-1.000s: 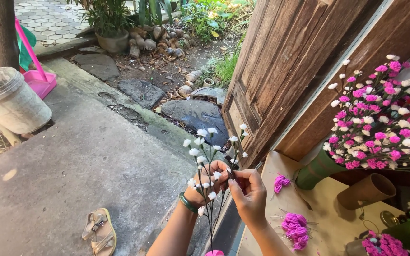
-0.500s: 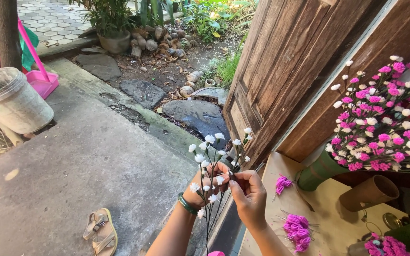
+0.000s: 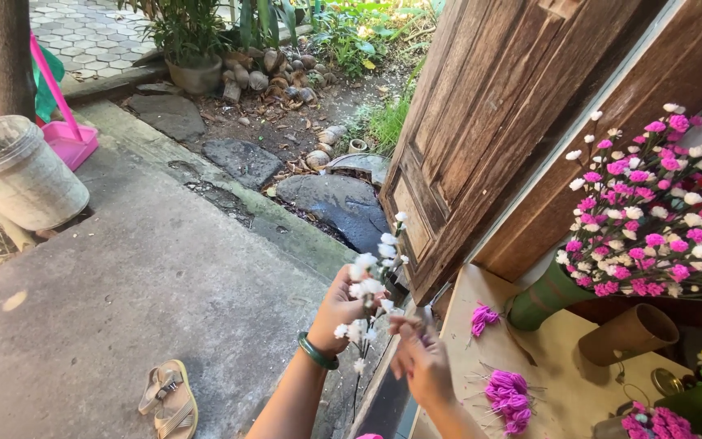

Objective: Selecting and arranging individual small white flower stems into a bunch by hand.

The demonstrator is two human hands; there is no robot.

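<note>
A spray of small white flowers (image 3: 371, 289) on thin dark stems stands upright in the left hand (image 3: 336, 310), whose fingers close around the stems. The right hand (image 3: 422, 359) pinches a stem beside it. It looks partly assembled: loose magenta blossoms (image 3: 507, 397) lie unused on the desk (image 3: 562, 390), while a full pink-and-white bouquet (image 3: 664, 219) stands finished by the wooden door (image 3: 489, 114).

Both hands raised close together, left hand (image 3: 336, 311) curled closed, right hand (image 3: 421, 362) fingers pinched.
</note>
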